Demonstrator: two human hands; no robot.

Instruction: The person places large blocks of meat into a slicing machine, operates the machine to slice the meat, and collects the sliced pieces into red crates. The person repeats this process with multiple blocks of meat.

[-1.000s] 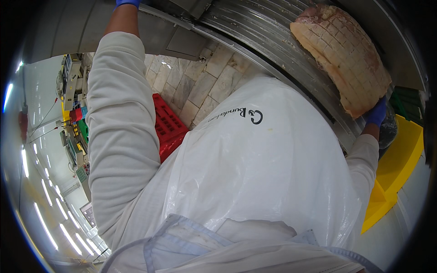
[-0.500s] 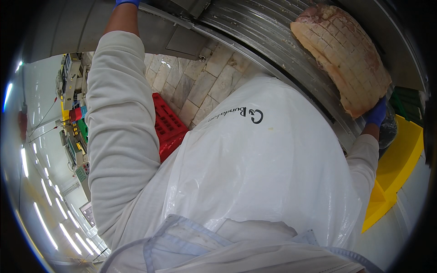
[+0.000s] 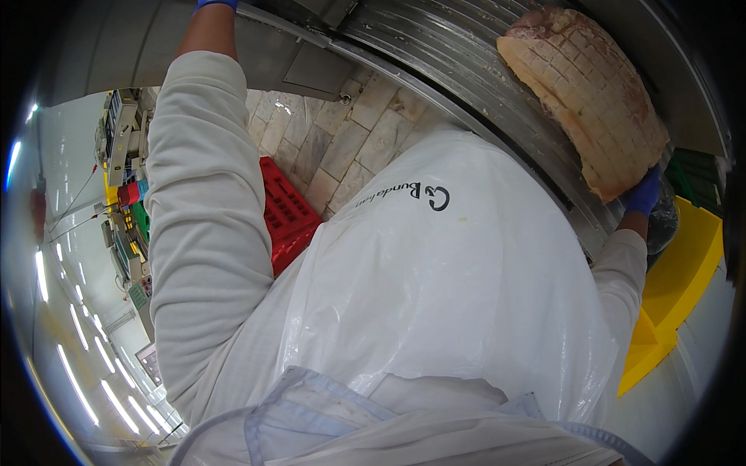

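Observation:
A large slab of meat (image 3: 587, 101) with pale, cross-scored skin lies on the ridged metal bed (image 3: 423, 43) of a machine at the upper right. Against its near right end is my right hand (image 3: 645, 193), in a blue glove. That hand touches the meat, and its fingers are mostly hidden by it. My left arm reaches up to the top edge of the view, beside a grey metal housing (image 3: 132, 46). Only the blue glove cuff of my left hand (image 3: 217, 3) shows there; the fingers lie outside the picture.
A red plastic crate (image 3: 287, 213) stands on the tiled floor (image 3: 338, 144) left of my white apron (image 3: 451, 287). Beside my right forearm is a yellow bin (image 3: 680, 272), with dark plastic wrapping (image 3: 663, 221) next to it. Equipment and shelving (image 3: 124, 186) fill the far left.

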